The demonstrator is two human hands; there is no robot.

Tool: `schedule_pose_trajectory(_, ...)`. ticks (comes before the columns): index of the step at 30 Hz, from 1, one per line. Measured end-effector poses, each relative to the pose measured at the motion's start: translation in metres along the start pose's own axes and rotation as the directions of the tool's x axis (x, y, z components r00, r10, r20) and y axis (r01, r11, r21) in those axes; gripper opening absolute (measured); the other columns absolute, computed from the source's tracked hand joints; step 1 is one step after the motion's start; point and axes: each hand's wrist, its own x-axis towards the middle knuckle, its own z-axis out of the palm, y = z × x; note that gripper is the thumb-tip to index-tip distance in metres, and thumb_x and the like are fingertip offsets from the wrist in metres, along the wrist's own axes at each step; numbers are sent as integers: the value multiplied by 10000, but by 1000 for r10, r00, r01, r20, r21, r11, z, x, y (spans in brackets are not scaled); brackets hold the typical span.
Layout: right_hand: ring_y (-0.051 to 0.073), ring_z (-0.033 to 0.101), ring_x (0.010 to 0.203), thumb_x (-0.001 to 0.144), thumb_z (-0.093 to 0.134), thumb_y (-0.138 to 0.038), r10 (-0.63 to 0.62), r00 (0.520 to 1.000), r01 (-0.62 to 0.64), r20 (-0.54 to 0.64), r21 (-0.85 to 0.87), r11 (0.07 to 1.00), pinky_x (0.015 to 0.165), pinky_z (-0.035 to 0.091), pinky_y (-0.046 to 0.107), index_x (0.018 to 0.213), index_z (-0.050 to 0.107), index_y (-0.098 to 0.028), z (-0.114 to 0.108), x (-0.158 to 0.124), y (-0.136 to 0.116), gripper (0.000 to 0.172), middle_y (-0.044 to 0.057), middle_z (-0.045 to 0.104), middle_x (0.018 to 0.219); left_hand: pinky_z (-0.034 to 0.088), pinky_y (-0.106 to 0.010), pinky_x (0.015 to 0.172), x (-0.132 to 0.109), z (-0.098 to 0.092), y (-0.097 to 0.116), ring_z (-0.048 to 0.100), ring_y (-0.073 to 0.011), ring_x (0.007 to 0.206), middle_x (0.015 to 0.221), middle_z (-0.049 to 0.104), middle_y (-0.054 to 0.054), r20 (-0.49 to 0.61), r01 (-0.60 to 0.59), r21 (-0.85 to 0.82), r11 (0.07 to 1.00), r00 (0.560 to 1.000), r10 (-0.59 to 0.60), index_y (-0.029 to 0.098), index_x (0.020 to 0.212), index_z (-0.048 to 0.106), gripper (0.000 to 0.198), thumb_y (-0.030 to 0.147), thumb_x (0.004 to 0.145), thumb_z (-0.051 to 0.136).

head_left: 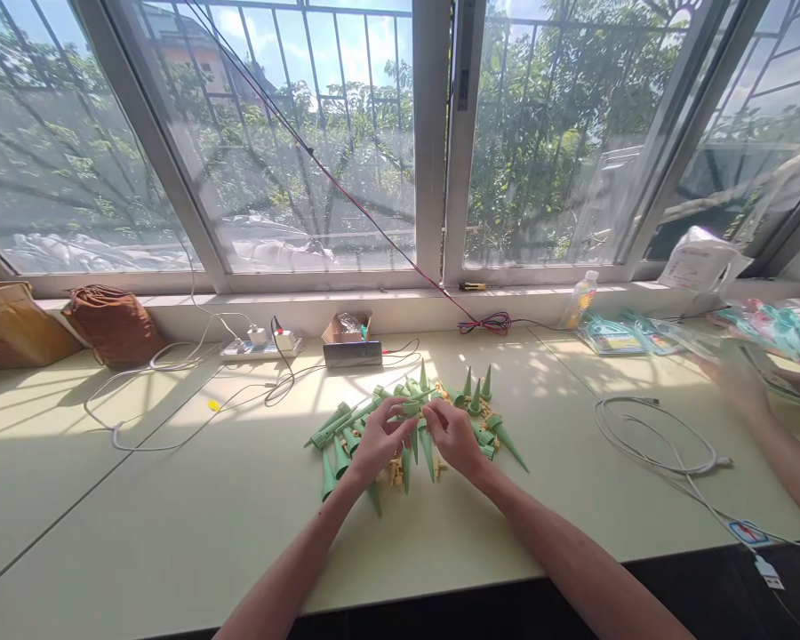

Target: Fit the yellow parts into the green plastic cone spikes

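One left hand (379, 440), thumb and fingers bent round one green piece (411, 409) and gripping it over the middle of the heap. One right hand (454, 437), fingers curled together, thumb and forefinger tips meeting just beside that piece; whether they pinch anything cannot be told. Green cones (341, 457), many, heaped beneath and around the fingers of both hands, some lying with points toward the near table edge. Green spikes (476, 398), a few, standing points up just beyond the right fingers. Yellow fittings (396, 473), small, scattered among the cones, several lying between the two hands on the near side of the fingers. Table (193, 524), pale, beneath all the foregoing. Beyond the fingers, slightly left: one dark flat device (353, 356), before a small open carton (339, 331). Farther left: one power strip (230, 352) with plugs. Well right of the right fingers: one coiled white cable (604, 422); past it, another person's hand (740, 380), blurred, near bagged goods (617, 338).
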Motion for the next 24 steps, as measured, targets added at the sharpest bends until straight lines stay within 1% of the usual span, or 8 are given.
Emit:
schedule_pose_trajectory(6, 112, 401, 502, 993, 411, -399, 9, 1000, -9, -3, 10, 1000, 513, 300, 236, 700, 474, -197, 0, 0, 1, 362, -38, 442, 568, 419, -180, 387, 0, 1, 3, 557, -89, 519, 901, 587, -42, -3, -31, 9, 999, 1000, 31, 188, 1081, 526, 411, 486, 824, 644)
schedule_pose_trajectory(11, 110, 363, 488, 997, 396, -415, 15, 1000, -15, -6, 8, 1000, 502, 282, 239, 683, 439, -204, 1, 0, 2, 380, -45, 405, 556, 416, -185, 394, 0, 3, 3, 542, -81, 518, 904, 553, -28, -7, -26, 7, 1000, 1000, 26, 197, 1096, 538, 428, 490, 807, 655)
schedule_pose_trajectory(15, 110, 359, 484, 995, 409, -401, 14, 1000, -14, -2, 15, 1000, 497, 276, 239, 675, 420, -208, 1, 0, 3, 373, -43, 409, 555, 376, -182, 383, -1, 3, 3, 459, -49, 477, 886, 509, -4, -13, -25, 16, 1000, 1000, 26, 211, 1119, 544, 419, 506, 831, 621)
schedule_pose_trajectory(19, 108, 353, 476, 996, 402, -399, 18, 1000, -18, -11, 20, 1000, 492, 276, 240, 660, 397, -211, 2, 0, 2, 385, -46, 400, 544, 356, -186, 385, -2, 4, 3, 438, -52, 463, 819, 486, 18, -9, -11, 36, 999, 1000, 11, 210, 1143, 537, 436, 526, 848, 596)
schedule_pose_trajectory(24, 108, 366, 483, 992, 411, -409, 19, 1000, -19, -19, 26, 999, 497, 287, 240, 659, 402, -209, 1, 0, 0, 389, -44, 408, 549, 352, -194, 362, -1, 5, 3, 417, -64, 399, 678, 476, 48, -9, 34, -5, 999, 999, -34, 191, 1130, 518, 442, 551, 875, 551)
